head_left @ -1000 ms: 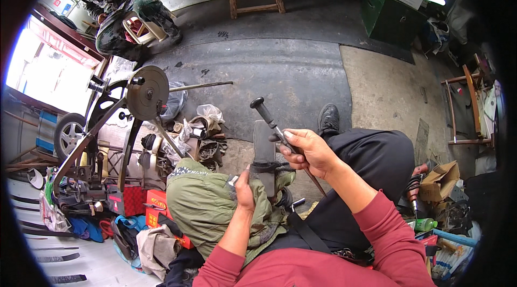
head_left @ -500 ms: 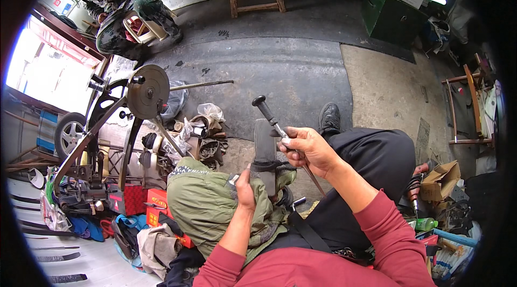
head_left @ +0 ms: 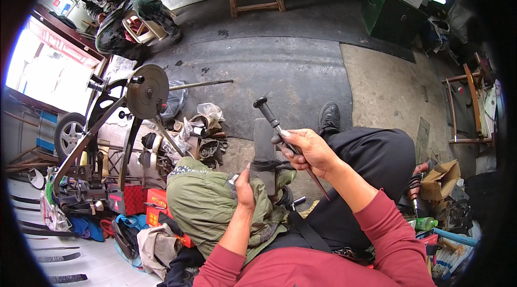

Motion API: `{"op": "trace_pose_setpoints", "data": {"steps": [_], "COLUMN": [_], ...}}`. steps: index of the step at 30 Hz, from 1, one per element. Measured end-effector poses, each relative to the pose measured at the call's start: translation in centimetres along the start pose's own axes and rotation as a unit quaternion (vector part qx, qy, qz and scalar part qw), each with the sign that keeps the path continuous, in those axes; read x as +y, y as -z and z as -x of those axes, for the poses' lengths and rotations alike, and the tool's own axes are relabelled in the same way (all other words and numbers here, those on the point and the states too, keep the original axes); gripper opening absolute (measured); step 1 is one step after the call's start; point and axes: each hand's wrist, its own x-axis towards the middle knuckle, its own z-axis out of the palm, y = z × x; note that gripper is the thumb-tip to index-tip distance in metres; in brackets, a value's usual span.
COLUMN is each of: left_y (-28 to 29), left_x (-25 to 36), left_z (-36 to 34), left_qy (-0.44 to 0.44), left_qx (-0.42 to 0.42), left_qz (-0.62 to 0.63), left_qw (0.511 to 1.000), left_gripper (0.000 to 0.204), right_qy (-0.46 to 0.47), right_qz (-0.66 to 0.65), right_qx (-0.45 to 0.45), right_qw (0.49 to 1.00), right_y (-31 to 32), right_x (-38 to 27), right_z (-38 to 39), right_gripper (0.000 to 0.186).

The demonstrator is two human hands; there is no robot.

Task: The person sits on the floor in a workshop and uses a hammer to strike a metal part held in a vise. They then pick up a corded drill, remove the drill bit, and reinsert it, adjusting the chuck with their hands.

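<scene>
My right hand [head_left: 307, 151] is closed around the middle of an awl-like tool [head_left: 266, 110]. Its black knobbed handle points up and away from me, and its thin dark pointed end slants down toward my right thigh. At the olive green cloth [head_left: 207, 201] over my left leg, my left hand [head_left: 245, 189] is closed with its thumb up. A small grey-and-white piece shows at its fingers, too hidden to name. Just right of that hand a dark grey flat slab [head_left: 265, 139] stands between my knees, with a black band around its lower part.
A hand-cranked machine [head_left: 148, 92] with a large wheel stands at left. Behind it are a loose tyre wheel [head_left: 70, 135] and piled bags and scraps [head_left: 202, 131]. A person in camouflage [head_left: 121, 12] sits far left. A green cabinet [head_left: 390, 12] and cardboard box [head_left: 440, 180] are at right.
My right hand has turned slightly and shifted its fingers along the tool, so the pointed end shows lower and farther right. My left hand has hardly moved.
</scene>
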Motion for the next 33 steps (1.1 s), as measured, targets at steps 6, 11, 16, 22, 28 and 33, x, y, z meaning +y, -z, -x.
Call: {"op": "trace_pose_setpoints", "data": {"steps": [6,11,16,22,28,33], "left_y": [0.4,0.6,0.6,0.5,0.0,-0.2], "left_x": [-0.1,-0.3,-0.5,-0.4,0.1,0.3], "left_z": [-0.1,-0.1,-0.2,-0.2,0.1,0.1], "left_qy": [-0.024,-0.010,-0.019,-0.014,-0.015,0.007], "left_qx": [-0.022,-0.020,-0.020,-0.013,-0.022,-0.047], "left_qz": [-0.033,0.003,-0.010,-0.005,0.005,0.064], "left_qw": [0.999,1.000,1.000,1.000,1.000,0.997], "left_gripper": [0.042,0.043,0.043,0.042,0.042,0.041], "right_qy": [0.005,0.002,0.002,0.011,0.015,0.015], "right_qz": [-0.010,-0.014,-0.042,-0.068,-0.078,-0.088], "right_qx": [-0.023,-0.033,-0.046,-0.047,-0.037,-0.031], "right_qw": [1.000,0.999,0.998,0.997,0.996,0.996], "right_y": [0.2,0.5,0.8,1.0,0.9,1.0], "right_x": [-0.1,0.0,0.3,0.6,0.6,0.9], "right_z": [0.0,0.0,-0.2,-0.5,-0.5,-0.5], "right_gripper": [0.043,0.048,0.043,0.037,0.034,0.031]}}
